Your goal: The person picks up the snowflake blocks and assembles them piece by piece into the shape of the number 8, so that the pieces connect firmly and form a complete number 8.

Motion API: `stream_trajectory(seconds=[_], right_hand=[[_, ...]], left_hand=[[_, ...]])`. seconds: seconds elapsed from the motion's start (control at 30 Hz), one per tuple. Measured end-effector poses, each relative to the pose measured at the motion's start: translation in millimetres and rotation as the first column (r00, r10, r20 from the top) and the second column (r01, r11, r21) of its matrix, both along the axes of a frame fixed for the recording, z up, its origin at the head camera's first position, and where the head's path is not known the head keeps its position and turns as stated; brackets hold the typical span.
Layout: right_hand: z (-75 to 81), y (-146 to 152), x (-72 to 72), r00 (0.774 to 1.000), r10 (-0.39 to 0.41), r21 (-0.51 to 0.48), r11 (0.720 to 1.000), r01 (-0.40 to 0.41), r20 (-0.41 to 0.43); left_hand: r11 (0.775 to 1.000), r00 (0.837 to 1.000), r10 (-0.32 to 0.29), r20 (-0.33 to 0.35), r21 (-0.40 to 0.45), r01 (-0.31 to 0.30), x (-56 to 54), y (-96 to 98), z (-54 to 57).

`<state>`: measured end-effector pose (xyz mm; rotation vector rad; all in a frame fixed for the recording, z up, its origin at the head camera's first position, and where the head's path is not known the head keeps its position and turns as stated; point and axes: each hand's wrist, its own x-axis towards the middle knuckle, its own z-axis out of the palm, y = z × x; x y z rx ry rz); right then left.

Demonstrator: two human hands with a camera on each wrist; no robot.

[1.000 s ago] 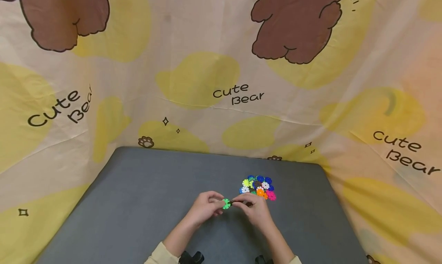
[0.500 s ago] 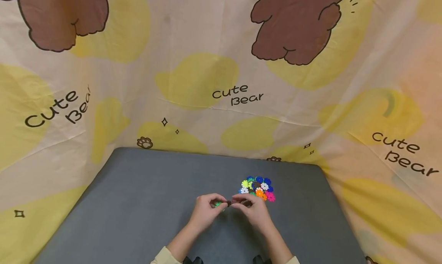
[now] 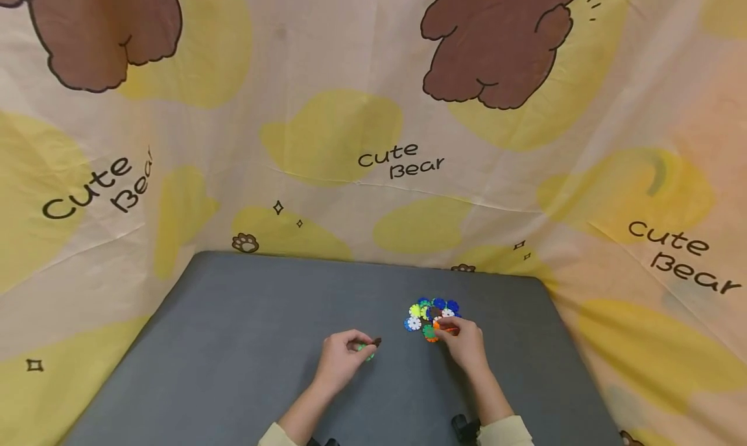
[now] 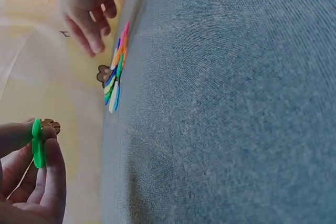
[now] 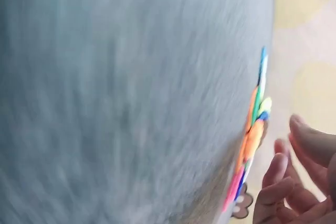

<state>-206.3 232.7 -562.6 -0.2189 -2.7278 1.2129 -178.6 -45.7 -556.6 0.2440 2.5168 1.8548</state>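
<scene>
My left hand (image 3: 340, 360) pinches a green notched plastic disc (image 4: 38, 148) between thumb and fingers, above the table. A brown notched disc (image 4: 52, 126) is joined to it at an angle, sticking out past the fingertips. To the right, my right hand (image 3: 469, 347) hovers over the near right side of a pile of notched discs (image 3: 414, 323), covering part of it in the head view. In the right wrist view its fingers (image 5: 275, 169) are loosely bent and apart from the discs, with nothing between them.
The pile mixes blue, white, yellow, green, orange, pink and brown discs, lying flat and overlapping. Beneath is a grey cloth-covered table (image 3: 262, 316). A printed bear curtain (image 3: 327, 135) hangs behind and beside it.
My hands have come apart. The right hand let go of the brown disc and moved right to the pile. The left hand turned the green disc and keeps hold of the joined pair.
</scene>
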Motion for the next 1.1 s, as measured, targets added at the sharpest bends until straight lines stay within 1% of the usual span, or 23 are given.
stream_trajectory(seconds=[0.07,0.17,0.27,0.4,0.53,0.7,0.8,0.97,1.1], right_hand=[[0.0,6,-2.9,0.999,-0.007,0.046,0.999,0.005,0.045],[0.1,13,-5.9,0.995,-0.027,0.095,0.995,0.019,0.091],[-0.7,17,-7.0,0.992,-0.035,0.110,0.994,0.021,0.123],[-3.5,17,-7.1,0.988,-0.022,0.127,0.992,0.003,0.153],[-5.2,16,-5.9,0.989,-0.013,0.133,0.991,-0.007,0.148],[-4.4,12,-4.4,0.986,-0.004,0.080,0.997,-0.010,0.169],[-4.5,7,-5.2,0.989,0.003,0.071,0.997,-0.014,0.149],[-5.9,-3,-7.0,0.993,0.064,0.080,0.994,-0.072,0.100],[-7.8,-8,-6.0,0.987,0.101,0.119,0.986,-0.116,0.122]], left_hand=[[1.000,1.000,-0.006,0.001,-0.004,0.006,0.3,-0.4,-1.7],[1.000,1.000,-0.015,0.006,-0.005,0.015,0.5,0.5,-2.6],[1.000,1.000,-0.017,0.008,-0.007,0.017,0.5,1.7,-1.6],[1.000,1.000,-0.009,0.005,-0.011,0.009,0.7,1.6,-0.2],[1.000,1.000,-0.006,0.006,-0.015,0.006,0.0,0.7,0.2],[1.000,1.000,-0.001,0.010,-0.018,0.001,-0.9,-1.0,1.9],[1.000,1.000,0.006,0.018,-0.011,-0.006,-1.1,-2.4,3.3],[1.000,1.000,0.010,0.020,-0.013,-0.010,-0.9,-0.8,5.5],[1.000,1.000,0.003,0.018,-0.016,-0.003,-0.6,1.0,6.7]])
